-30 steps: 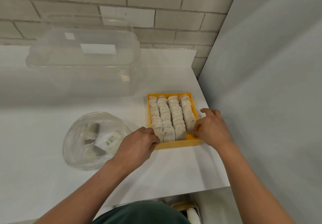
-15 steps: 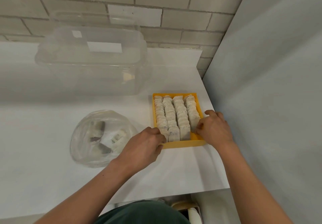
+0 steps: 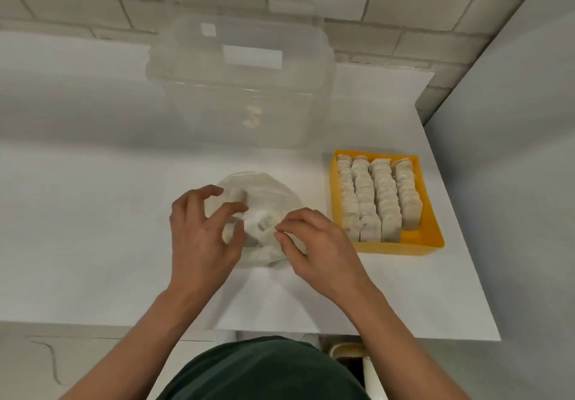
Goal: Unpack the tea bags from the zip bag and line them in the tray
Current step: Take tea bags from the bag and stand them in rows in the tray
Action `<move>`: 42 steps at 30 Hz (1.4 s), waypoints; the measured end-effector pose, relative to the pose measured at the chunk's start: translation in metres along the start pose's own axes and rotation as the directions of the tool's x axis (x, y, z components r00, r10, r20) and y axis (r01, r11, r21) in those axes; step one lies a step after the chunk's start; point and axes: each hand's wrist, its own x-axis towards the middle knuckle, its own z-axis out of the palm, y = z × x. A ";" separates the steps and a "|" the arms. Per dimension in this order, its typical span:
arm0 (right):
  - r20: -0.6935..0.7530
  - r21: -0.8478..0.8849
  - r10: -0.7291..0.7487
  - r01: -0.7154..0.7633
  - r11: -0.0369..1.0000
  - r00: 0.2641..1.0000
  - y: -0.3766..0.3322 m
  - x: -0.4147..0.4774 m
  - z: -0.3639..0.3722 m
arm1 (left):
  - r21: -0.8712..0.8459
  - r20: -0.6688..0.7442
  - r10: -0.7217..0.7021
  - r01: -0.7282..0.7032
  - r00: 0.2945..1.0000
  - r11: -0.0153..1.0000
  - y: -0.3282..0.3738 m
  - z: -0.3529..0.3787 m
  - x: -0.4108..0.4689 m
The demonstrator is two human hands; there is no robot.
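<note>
The clear zip bag (image 3: 267, 188) lies crumpled on the white table, with a few tea bags (image 3: 264, 222) visible inside. My left hand (image 3: 199, 234) is over the bag's left side, its fingers spread and curved, the fingertips at the plastic. My right hand (image 3: 317, 244) is at the bag's right side, thumb and fingertips pinching the plastic rim. To the right sits the yellow tray (image 3: 404, 245), holding several rows of pale tea bags (image 3: 382, 194) standing on edge; a gap shows at its front right corner.
A large clear plastic box (image 3: 242, 88) stands behind the bag against the brick wall. A grey wall (image 3: 513, 150) closes off the right side, close to the tray. The table's front edge (image 3: 280, 328) runs just before my body.
Both hands left the tray's front edge and moved left to the zip bag. The view swung left, so the tray now sits at the right.
</note>
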 end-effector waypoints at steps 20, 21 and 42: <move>0.670 -0.465 0.373 -0.028 0.885 0.643 0.000 0.061 0.008 | 0.023 0.358 0.163 -0.183 0.920 0.983 -0.029 -0.001 0.000; 0.680 -0.451 0.367 -0.032 0.892 0.635 0.000 0.060 0.006 | 0.008 0.289 0.220 -0.233 0.932 0.972 -0.027 -0.002 -0.001; 0.334 -0.597 -0.001 0.212 0.774 0.943 0.018 -0.021 0.020 | -0.027 0.771 0.255 -0.370 0.584 0.929 -0.022 0.013 0.025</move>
